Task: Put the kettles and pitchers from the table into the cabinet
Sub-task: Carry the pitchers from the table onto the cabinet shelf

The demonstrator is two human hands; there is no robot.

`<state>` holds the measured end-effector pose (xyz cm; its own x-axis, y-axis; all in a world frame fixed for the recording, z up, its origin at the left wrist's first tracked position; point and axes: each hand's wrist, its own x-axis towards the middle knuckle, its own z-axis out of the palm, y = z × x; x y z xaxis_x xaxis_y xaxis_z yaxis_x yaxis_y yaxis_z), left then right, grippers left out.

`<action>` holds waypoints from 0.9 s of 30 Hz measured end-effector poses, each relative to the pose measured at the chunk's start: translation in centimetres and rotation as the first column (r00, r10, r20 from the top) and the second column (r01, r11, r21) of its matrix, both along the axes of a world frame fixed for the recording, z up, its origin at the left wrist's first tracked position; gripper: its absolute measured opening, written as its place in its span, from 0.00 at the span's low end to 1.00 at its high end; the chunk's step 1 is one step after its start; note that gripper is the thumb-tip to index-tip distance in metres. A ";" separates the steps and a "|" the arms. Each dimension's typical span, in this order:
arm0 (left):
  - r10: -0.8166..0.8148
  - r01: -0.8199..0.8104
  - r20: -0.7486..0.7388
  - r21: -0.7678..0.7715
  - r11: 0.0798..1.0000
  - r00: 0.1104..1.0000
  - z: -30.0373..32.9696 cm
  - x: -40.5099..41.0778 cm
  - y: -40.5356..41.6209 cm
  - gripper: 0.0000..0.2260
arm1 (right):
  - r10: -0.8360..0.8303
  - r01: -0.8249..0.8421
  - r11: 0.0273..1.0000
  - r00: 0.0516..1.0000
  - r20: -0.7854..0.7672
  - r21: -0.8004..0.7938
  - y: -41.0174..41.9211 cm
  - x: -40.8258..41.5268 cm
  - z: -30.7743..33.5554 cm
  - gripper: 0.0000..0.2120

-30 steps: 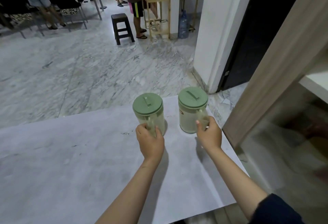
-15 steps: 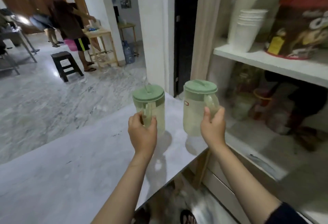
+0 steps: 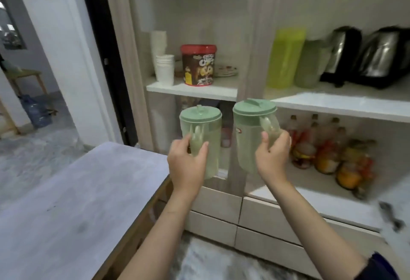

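Note:
I hold two pale green pitchers with green lids in the air in front of the open cabinet (image 3: 332, 104). My left hand (image 3: 187, 166) grips the handle of the left pitcher (image 3: 200, 124), past the table's far corner. My right hand (image 3: 273, 157) grips the handle of the right pitcher (image 3: 248, 133), level with the lower shelf opening. On the upper shelf stand a tall yellow-green pitcher (image 3: 285, 57), a pale green pitcher (image 3: 310, 64) and two steel-and-black kettles (image 3: 342, 53) (image 3: 386, 57).
The grey table (image 3: 77, 195) lies at lower left. A red-lidded cereal tub (image 3: 198, 65) and stacked white cups (image 3: 164, 68) fill the upper shelf's left part. Several bottles and jars (image 3: 328, 146) crowd the lower shelf. Drawers (image 3: 261, 224) sit beneath. A water jug (image 3: 35, 111) stands far left.
Both pitchers left the table and moved right toward the cabinet. My view turned right, so the shelves with kettles and jars now fill the frame.

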<state>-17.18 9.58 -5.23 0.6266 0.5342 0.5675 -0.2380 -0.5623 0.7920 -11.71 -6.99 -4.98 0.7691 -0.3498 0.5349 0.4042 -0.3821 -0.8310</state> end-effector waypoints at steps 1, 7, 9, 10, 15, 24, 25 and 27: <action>-0.032 0.032 0.021 0.004 0.999 0.999 0.9 0.3 -1.9 0.18 | -0.050 0.050 0.999 0.999 0.012 0.003 -2.2 -0.1 0.8 0.08; -0.167 0.162 0.119 0.056 0.985 0.979 6.1 3.6 -12.4 0.18 | -0.244 0.241 0.969 0.968 0.063 0.047 -15.3 0.6 4.9 0.11; -0.218 0.213 0.155 0.050 0.976 0.964 7.8 5.0 -16.0 0.17 | -0.273 0.269 0.962 0.957 0.097 0.052 -19.4 1.3 6.2 0.11; -0.246 0.242 0.174 0.042 0.969 0.954 8.6 5.8 -17.9 0.17 | -0.280 0.277 0.960 0.952 0.123 0.043 -21.4 1.7 6.8 0.10; -0.353 0.362 0.214 0.000 0.932 0.911 12.0 10.4 -27.0 0.18 | -0.307 0.305 0.952 0.937 0.169 0.035 -30.2 4.4 10.1 0.07; -0.452 0.463 0.186 -0.019 0.886 0.872 15.7 21.8 -37.1 0.23 | -0.406 0.400 0.914 0.907 0.111 0.073 -39.5 14.7 13.1 0.08; -0.472 0.483 0.176 -0.020 0.875 0.864 15.6 23.3 -37.9 0.24 | -0.415 0.409 0.910 0.904 0.105 0.073 -40.2 16.0 13.1 0.08; -0.518 0.527 0.161 -0.019 0.849 0.840 15.3 26.4 -39.2 0.25 | -0.427 0.424 0.904 0.899 0.096 0.056 -41.2 18.3 13.0 0.09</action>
